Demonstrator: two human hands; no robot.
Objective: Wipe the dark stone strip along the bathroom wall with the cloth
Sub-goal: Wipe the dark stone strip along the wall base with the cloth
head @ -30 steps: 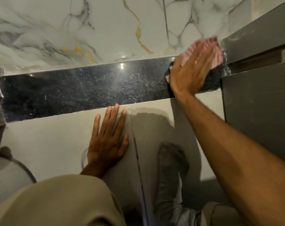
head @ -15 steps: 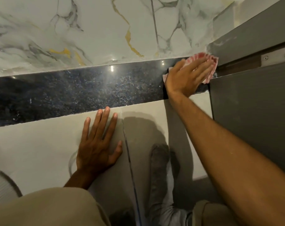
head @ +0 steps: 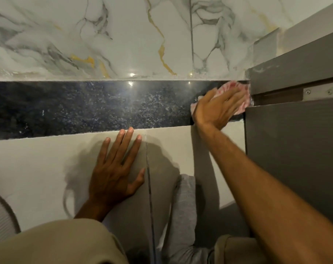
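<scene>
A glossy dark speckled stone strip point(head: 97, 107) runs across the wall between white marble tiles above and plain cream tiles below. At its right end my right hand point(head: 218, 106) presses a pink-and-white cloth point(head: 242, 92) flat against the stone, right beside the grey cabinet. The hand covers most of the cloth. My left hand point(head: 114, 170) rests flat with spread fingers on the cream tile below the strip, holding nothing.
A grey cabinet point(head: 295, 134) with a metal hinge plate point(head: 318, 92) closes off the strip on the right. Marble tiles point(head: 123, 35) fill the wall above. A ribbed white round object point(head: 1, 212) shows at the lower left. My grey-socked foot point(head: 184, 202) and beige trousers are below.
My right hand with the cloth has slid down and slightly right along the strip's right end toward the cabinet edge. The view has shifted; my left hand stays planted on the cream tile.
</scene>
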